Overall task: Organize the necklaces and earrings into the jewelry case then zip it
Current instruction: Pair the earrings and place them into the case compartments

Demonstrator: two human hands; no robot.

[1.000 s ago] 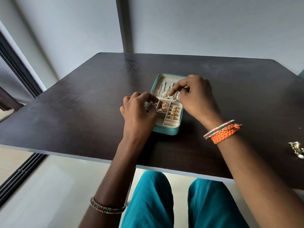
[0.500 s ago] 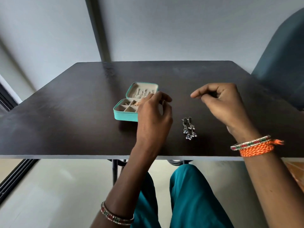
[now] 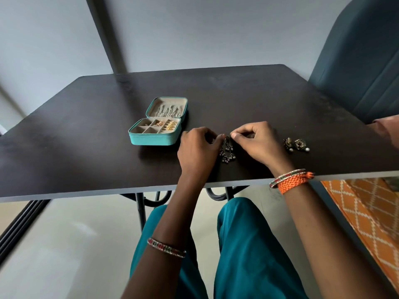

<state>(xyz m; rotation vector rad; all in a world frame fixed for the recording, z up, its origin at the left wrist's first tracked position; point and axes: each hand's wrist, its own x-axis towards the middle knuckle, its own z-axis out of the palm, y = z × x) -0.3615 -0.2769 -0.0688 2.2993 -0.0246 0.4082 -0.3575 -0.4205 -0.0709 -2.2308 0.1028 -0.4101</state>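
A teal jewelry case (image 3: 151,139) lies open on the dark table (image 3: 86,147). Its lid holds silver chains (image 3: 168,112); its tray compartments hold gold earrings (image 3: 169,126). To the case's right lies a pair of dark silver dangling earrings (image 3: 226,152) with small beads. My left hand (image 3: 198,152) and my right hand (image 3: 257,143) meet over the tops of these earrings, and the fingertips of both pinch them. A second pair of dark earrings with pearls (image 3: 296,144) lies further right.
A dark blue chair back (image 3: 356,61) stands at the table's right far corner. Another person's hand (image 3: 386,128) shows at the right edge. An orange patterned cloth (image 3: 367,212) lies below the table at right. The near table edge runs just under my wrists.
My view swung right, so the case now sits to the left. Both hands left the case, moved to the dangling earrings and closed their fingertips on them.
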